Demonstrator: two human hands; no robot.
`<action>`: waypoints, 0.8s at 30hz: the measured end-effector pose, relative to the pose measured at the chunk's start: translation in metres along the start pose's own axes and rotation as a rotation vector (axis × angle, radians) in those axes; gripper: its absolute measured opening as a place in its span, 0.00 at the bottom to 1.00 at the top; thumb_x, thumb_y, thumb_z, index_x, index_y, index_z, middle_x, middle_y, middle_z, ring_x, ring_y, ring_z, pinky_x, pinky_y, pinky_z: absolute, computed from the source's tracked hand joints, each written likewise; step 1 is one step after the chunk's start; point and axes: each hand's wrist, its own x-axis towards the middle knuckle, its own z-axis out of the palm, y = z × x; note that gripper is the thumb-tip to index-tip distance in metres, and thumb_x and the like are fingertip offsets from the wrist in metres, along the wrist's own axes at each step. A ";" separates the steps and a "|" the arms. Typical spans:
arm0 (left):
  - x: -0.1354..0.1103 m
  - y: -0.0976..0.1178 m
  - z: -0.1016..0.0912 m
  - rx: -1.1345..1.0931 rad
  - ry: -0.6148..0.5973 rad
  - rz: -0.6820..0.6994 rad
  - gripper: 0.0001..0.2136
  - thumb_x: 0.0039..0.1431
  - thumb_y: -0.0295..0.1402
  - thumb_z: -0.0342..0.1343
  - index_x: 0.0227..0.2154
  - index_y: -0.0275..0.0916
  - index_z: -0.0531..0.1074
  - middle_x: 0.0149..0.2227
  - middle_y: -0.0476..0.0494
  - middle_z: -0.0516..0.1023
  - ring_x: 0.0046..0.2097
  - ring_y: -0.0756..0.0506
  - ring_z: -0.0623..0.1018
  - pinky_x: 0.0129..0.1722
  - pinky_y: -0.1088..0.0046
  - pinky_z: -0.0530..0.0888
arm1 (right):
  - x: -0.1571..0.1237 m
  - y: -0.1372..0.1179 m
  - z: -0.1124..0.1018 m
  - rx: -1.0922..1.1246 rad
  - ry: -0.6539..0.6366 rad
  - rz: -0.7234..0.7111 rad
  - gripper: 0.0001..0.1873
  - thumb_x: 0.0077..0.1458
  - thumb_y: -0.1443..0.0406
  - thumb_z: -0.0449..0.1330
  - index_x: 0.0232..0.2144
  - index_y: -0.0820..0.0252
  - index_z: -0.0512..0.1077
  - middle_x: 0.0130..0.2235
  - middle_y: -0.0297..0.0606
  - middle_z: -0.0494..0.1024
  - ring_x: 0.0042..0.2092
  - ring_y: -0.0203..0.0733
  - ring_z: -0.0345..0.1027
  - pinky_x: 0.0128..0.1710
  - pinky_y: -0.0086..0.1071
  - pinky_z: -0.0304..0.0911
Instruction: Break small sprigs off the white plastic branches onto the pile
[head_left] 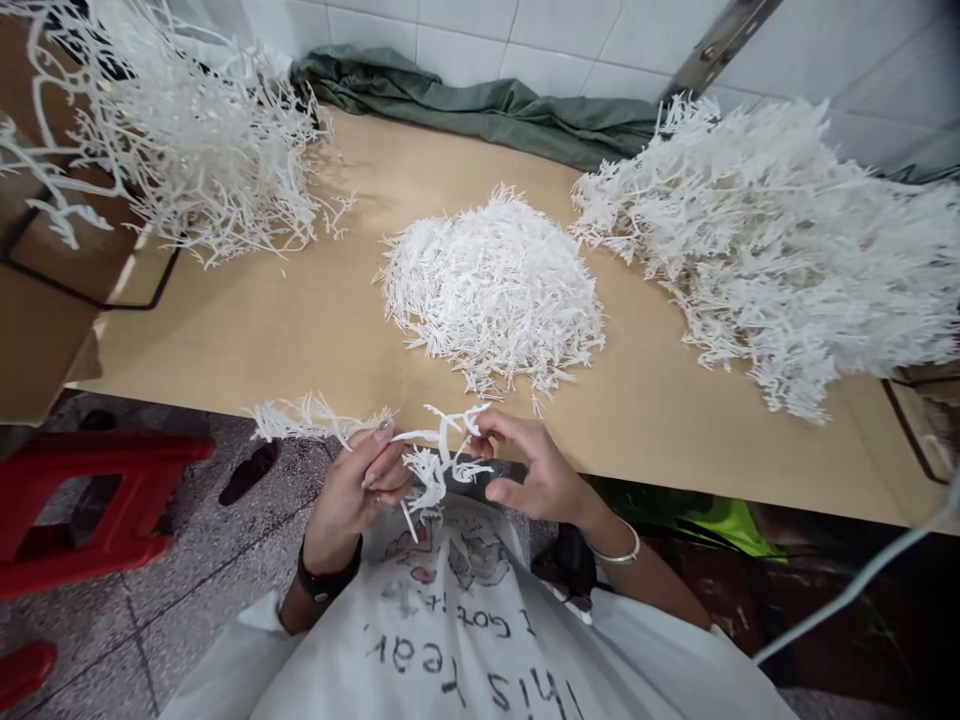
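Note:
My left hand (364,480) is closed on a white branching plastic strip, its fingers pinching the stem. A feathery cluster of fine white twigs (311,418) sticks out to the left of that hand, just off the table's front edge. To the right of the fingers spreads a thicker white branched piece (442,445) with curled tips, hanging over my lap. My right hand (536,465) is beside it, thumb held apart from the bent fingers. The right fingertips touch or nearly touch the branch's upper right end; whether anything is pinched between them is hard to see.
A heap of small white twigs (499,290) lies mid-table (300,330). Larger piles of white branched pieces stand at the left (217,150) and right (787,240). Green cloth (480,110) lines the tiled wall. A red stool (97,500) stands at left; a pale cable (855,580) crosses the right.

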 end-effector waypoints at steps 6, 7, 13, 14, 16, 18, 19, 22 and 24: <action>0.000 0.007 0.000 0.039 0.023 -0.016 0.30 0.53 0.39 0.61 0.12 0.36 0.44 0.13 0.59 0.40 0.16 0.59 0.42 0.13 0.88 0.53 | -0.001 -0.010 0.008 -0.119 -0.023 0.063 0.19 0.61 0.62 0.51 0.19 0.58 0.54 0.20 0.27 0.52 0.22 0.31 0.47 0.24 0.28 0.47; -0.001 0.011 -0.001 0.048 0.025 -0.014 0.30 0.53 0.39 0.61 0.12 0.36 0.43 0.13 0.59 0.39 0.16 0.58 0.42 0.13 0.88 0.52 | -0.002 -0.010 0.008 -0.099 -0.009 0.066 0.21 0.62 0.63 0.50 0.18 0.58 0.51 0.19 0.27 0.49 0.22 0.30 0.45 0.23 0.29 0.45; -0.013 0.025 -0.010 0.101 -0.018 -0.008 0.30 0.56 0.37 0.58 0.12 0.37 0.42 0.12 0.59 0.40 0.16 0.58 0.42 0.13 0.87 0.47 | -0.018 -0.014 0.012 0.313 0.176 0.246 0.23 0.62 0.59 0.51 0.17 0.59 0.52 0.17 0.26 0.49 0.19 0.28 0.42 0.19 0.29 0.40; -0.017 0.024 -0.010 0.112 -0.037 -0.018 0.29 0.57 0.37 0.57 0.11 0.36 0.43 0.12 0.59 0.40 0.16 0.58 0.43 0.13 0.87 0.47 | -0.020 -0.017 0.013 0.424 0.211 0.279 0.24 0.61 0.58 0.52 0.16 0.59 0.52 0.16 0.25 0.49 0.18 0.28 0.41 0.19 0.28 0.40; -0.023 0.019 -0.009 0.131 -0.070 -0.031 0.28 0.58 0.38 0.56 0.11 0.36 0.45 0.12 0.58 0.41 0.15 0.58 0.44 0.13 0.86 0.49 | -0.024 -0.025 0.014 0.609 0.274 0.334 0.25 0.60 0.58 0.53 0.16 0.59 0.51 0.15 0.23 0.47 0.17 0.26 0.38 0.18 0.27 0.40; -0.027 0.014 -0.005 0.155 -0.111 -0.039 0.28 0.59 0.39 0.55 0.11 0.35 0.47 0.12 0.58 0.42 0.15 0.58 0.46 0.13 0.85 0.51 | -0.025 -0.033 0.012 0.687 0.347 0.358 0.26 0.59 0.58 0.55 0.15 0.59 0.51 0.14 0.22 0.46 0.16 0.25 0.36 0.18 0.27 0.40; -0.029 0.011 -0.004 0.169 -0.136 -0.047 0.28 0.59 0.40 0.54 0.11 0.35 0.48 0.11 0.57 0.43 0.15 0.58 0.47 0.13 0.85 0.52 | -0.024 -0.035 0.010 0.673 0.389 0.358 0.26 0.58 0.57 0.56 0.15 0.59 0.51 0.14 0.22 0.46 0.16 0.25 0.36 0.18 0.26 0.41; -0.034 0.013 -0.003 0.193 -0.120 -0.061 0.26 0.57 0.38 0.57 0.09 0.36 0.54 0.10 0.57 0.44 0.14 0.57 0.49 0.12 0.82 0.52 | -0.020 -0.036 0.000 0.453 0.524 0.350 0.24 0.56 0.54 0.57 0.16 0.58 0.55 0.14 0.23 0.50 0.16 0.27 0.40 0.18 0.27 0.47; -0.042 0.022 -0.008 0.160 0.019 0.005 0.23 0.55 0.36 0.58 0.09 0.37 0.59 0.08 0.56 0.48 0.12 0.56 0.52 0.12 0.80 0.54 | -0.016 -0.033 -0.008 0.300 0.576 0.345 0.21 0.56 0.53 0.57 0.19 0.58 0.58 0.16 0.25 0.53 0.17 0.29 0.45 0.19 0.28 0.51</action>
